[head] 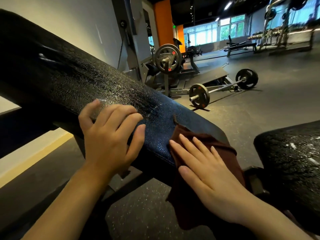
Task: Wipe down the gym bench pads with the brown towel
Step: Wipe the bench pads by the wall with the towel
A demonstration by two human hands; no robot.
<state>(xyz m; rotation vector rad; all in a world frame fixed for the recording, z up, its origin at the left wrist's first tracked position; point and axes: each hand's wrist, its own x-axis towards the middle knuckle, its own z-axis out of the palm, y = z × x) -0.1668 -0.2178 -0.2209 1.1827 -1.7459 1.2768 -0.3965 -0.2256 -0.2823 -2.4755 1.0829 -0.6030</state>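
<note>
While your flat right hand (209, 174) presses the brown towel (207, 141) at five o'clock, your left hand (110, 135) braces open-fingered on the wet back pad (86, 78) and could slip.

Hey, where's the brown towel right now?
In the head view the brown towel is at lower right, draped over the near edge of the long bench pad, pressed flat under the right hand, just right of the left hand.
</note>
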